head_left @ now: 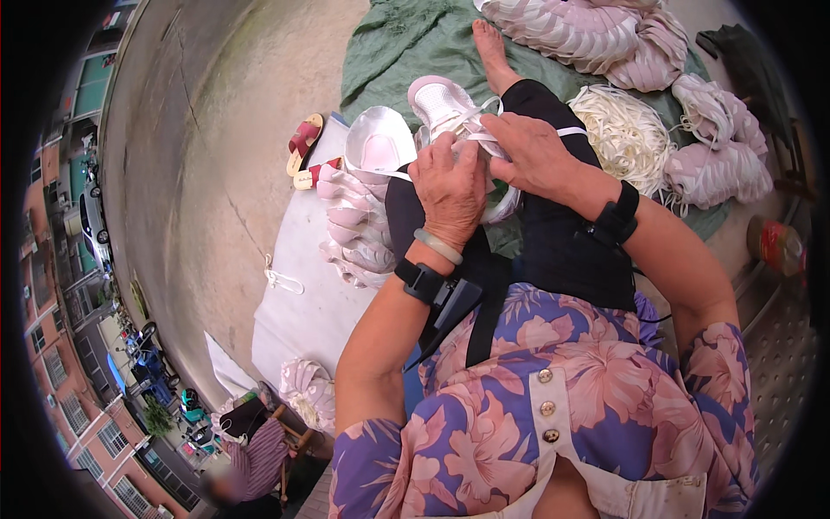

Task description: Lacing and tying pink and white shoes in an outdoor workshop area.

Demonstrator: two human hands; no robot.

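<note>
Between my knees is a white and pale pink shoe upper [439, 98], its rounded toe pointing away from me. My left hand [450, 186] is closed over its near left part, with fingers curled. From the right, my right hand [532, 156] pinches at a white shoelace [490, 105] on the upper's opening. One flat lace end sticks out left of my left hand; another stretches right over my black trouser leg. What lies beneath my fingertips is partly hidden. Just left of my hands rests a stack of nested pink and white uppers [356, 221], with a pale open upper [380, 143] on top.
A heap of white laces [618, 134] lies right of my leg, near bundled uppers [718, 173] on a green cloth [389, 52]. Red sandals [305, 141] sit beyond the white sheet [290, 246], which bears a loose lace [283, 281]. A jar [778, 246] stands far right; another person [255, 458] sits lower left.
</note>
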